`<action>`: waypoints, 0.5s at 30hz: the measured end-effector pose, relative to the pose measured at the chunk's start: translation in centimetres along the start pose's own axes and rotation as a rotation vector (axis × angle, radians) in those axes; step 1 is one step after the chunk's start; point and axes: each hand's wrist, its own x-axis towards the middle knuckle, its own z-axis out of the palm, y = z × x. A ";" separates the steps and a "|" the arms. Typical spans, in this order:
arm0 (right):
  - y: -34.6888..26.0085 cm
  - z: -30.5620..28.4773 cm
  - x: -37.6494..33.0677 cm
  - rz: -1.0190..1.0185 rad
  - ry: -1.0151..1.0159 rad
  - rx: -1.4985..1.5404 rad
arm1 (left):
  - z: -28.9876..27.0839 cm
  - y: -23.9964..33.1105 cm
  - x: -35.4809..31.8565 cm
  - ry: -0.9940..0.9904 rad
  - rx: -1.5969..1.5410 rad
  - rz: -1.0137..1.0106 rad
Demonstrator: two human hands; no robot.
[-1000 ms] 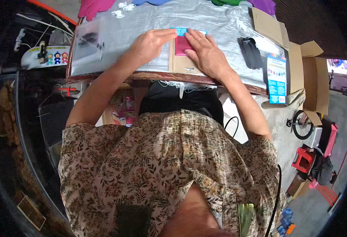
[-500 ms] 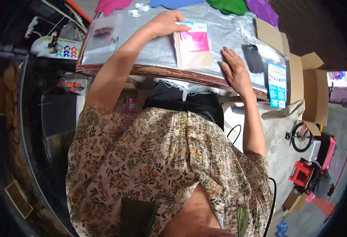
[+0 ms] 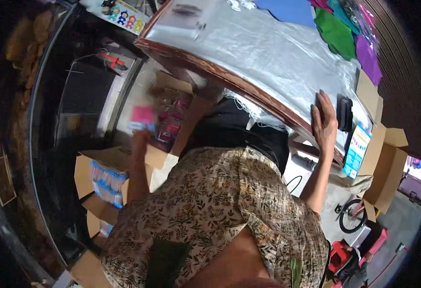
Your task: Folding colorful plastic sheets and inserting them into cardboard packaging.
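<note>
**Head view: one hand down by the boxes, the other flat on the table**

Head camera looks straight down over the person's floral shirt (image 3: 210,211), so a lot of the middle is just fabric. The left hand (image 3: 141,137) is stretched down to the person's left, off the table, and it's pretty blurred. It's got a pink packet (image 3: 142,115) pinched at its lower edge, with a bit of blue showing on the packet's bottom strip. Fingers look closed onto it, but honestly the blur means I can't tell how many fingers are on it or how tight.

The right hand (image 3: 324,126) is up on the table (image 3: 268,53), palm down, fingers straight and only slightly spread, resting flat on the silvery cover near the wooden front edge. It isn't gripping anything. Just beside its fingertips sits a black case (image 3: 344,114), close but I can't say whether it's touching.

Around the left hand: an open cardboard box (image 3: 172,105) with small pink and red packs inside sits just beyond the packet, and another cardboard box (image 3: 100,177) holding blue-and-white packs sits lower down, near the forearm. Far side of the table has coloured fabric pieces (image 3: 337,33), green, purple and blue. More empty-looking cartons (image 3: 388,158) stand off the table's right end, past a blue card (image 3: 356,150).
</note>
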 end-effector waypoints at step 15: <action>0.6 -0.4 -1.9 0.125 0.058 0.012 | 8.0 -13.3 8.0 -1.924 -0.047 1.314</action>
